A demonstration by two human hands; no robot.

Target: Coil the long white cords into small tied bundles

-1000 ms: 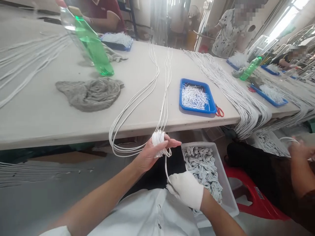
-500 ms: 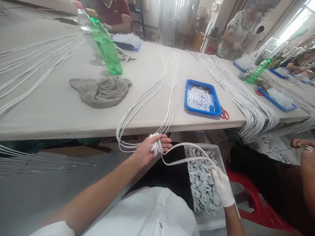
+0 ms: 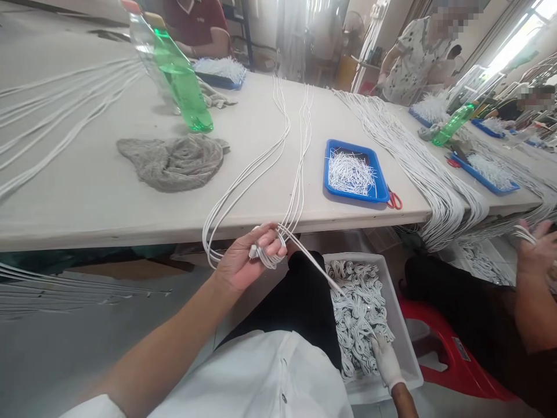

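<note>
My bare left hand is closed around a looped bundle of white cord just off the table's front edge. From this bundle a doubled length of cord runs down to the right, toward my gloved right hand. That hand is low over a white bin, its fingers closed on the cord's far part, which is hard to make out against the bin's contents. Many coiled cord bundles fill the bin. More white cords trail from my left hand back across the table.
On the table are a grey cloth, a green bottle, and a blue tray of short white pieces beside red-handled scissors. Long cords hang over the edge. A red stool and a co-worker's hand are right.
My right hand has moved down and toward me over the bin, drawing the cord loop into a straighter line. My left fingers have curled round the bundle, which has turned.
</note>
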